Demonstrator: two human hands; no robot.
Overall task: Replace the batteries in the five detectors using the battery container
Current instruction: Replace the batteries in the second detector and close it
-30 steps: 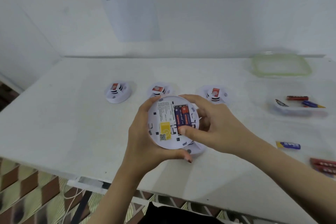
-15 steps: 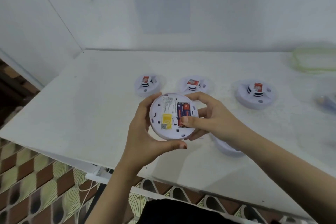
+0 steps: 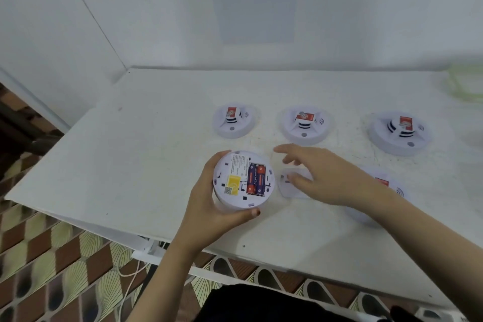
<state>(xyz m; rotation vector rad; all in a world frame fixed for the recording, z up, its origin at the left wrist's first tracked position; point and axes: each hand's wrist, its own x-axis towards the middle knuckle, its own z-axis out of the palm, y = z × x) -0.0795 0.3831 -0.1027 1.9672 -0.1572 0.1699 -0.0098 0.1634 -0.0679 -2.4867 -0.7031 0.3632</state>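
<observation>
My left hand (image 3: 206,206) grips the open detector (image 3: 243,180) round its rim, thumb on the near edge and fingers curled over the far left side. It holds it just above the near left part of the white table (image 3: 156,151). My right hand (image 3: 332,178) is spread flat with straight fingers just to the right of the detector, clasping nothing. It hangs over a small white cover piece (image 3: 290,189) lying on the table, and I cannot tell whether my thumb touches it. Behind my hands three more detectors stand dome-up in a row: the left detector (image 3: 232,120), the middle detector (image 3: 304,124) and the right detector (image 3: 400,132), each with a red label on top. A fifth detector (image 3: 394,185) sits under my right wrist and forearm, which hide most of it. The pale green lid (image 3: 467,83) lies blurred at the far right edge, and a printed sheet (image 3: 257,0) hangs on the wall behind. Patterned floor tiles (image 3: 52,256) and a white cable (image 3: 130,274) show below the table's near edge. The held detector is turned flat underside up toward me, its yellow sticker (image 3: 232,185) left of the bay. Two batteries (image 3: 256,178) lie there side by side, their long axes running near to far. They point opposite ways: the left one red at the near end, the right one red at the far end.
</observation>
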